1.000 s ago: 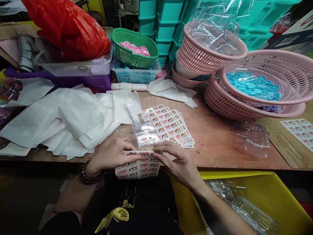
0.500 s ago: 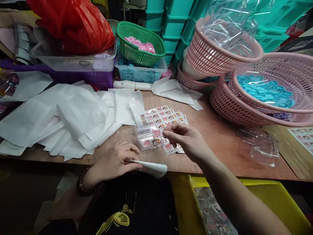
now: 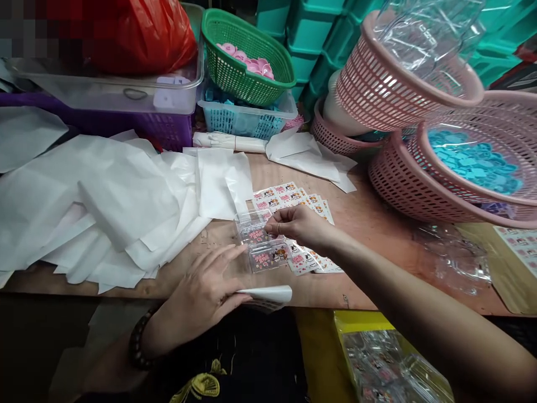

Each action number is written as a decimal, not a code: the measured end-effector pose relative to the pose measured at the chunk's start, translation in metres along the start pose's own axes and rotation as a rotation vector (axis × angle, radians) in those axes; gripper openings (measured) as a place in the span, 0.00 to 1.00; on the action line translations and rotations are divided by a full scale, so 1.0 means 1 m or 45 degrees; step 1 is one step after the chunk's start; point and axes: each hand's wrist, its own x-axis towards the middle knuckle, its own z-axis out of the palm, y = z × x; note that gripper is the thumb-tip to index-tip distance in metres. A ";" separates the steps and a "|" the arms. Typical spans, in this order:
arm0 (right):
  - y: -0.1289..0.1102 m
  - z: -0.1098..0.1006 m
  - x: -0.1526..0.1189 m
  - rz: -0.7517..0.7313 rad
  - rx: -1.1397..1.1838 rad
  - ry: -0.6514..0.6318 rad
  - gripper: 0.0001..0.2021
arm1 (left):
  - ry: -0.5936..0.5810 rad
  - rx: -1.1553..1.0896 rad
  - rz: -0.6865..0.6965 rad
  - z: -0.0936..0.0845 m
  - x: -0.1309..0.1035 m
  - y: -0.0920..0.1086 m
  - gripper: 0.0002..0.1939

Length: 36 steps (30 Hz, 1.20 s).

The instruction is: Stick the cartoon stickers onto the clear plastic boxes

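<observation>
My left hand (image 3: pixel 212 288) pinches a curled white sticker sheet (image 3: pixel 268 293) between thumb and fingers at the table's front edge, while its other fingers stretch toward the clear plastic case. That hinged case (image 3: pixel 268 266) lies open on the table, with pink lettering and a cartoon cat print showing in its near half. Over the far half, my right hand (image 3: pixel 293 225) is closed in a pinch. A small clear sticker (image 3: pixel 255 236) with pink print shows at its fingertips, partly hidden by them. Printed sticker sheets (image 3: pixel 321 210) lie fanned out beneath and behind the right hand.
Loose white backing papers (image 3: pixel 121 196) cover the left side. Behind stand a green basket (image 3: pixel 251 73) of pink pieces and a purple crate (image 3: pixel 146 126). Pink baskets (image 3: pixel 403 179) crowd the right, near clear plastic parts (image 3: pixel 457 260). A yellow bin (image 3: pixel 364 320) sits below the edge.
My right hand has moved down and left onto the case's far half. My left fingers have stretched out to the case's near left edge, still holding the sheet. The view has shifted slightly.
</observation>
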 end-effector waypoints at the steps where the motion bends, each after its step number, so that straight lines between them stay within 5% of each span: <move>1: 0.002 0.000 0.001 -0.019 0.006 0.006 0.15 | -0.006 -0.021 0.005 0.001 0.000 -0.001 0.09; 12: 0.009 0.001 0.006 -0.198 0.008 0.059 0.17 | -0.061 -0.139 0.054 0.008 0.002 -0.007 0.08; 27: -0.001 0.005 0.001 -0.054 -0.092 0.075 0.11 | -0.146 -0.106 0.047 0.011 0.008 -0.008 0.06; 36: -0.012 0.020 -0.014 -0.110 -0.689 0.299 0.08 | -0.161 0.050 -0.034 0.012 0.014 -0.008 0.04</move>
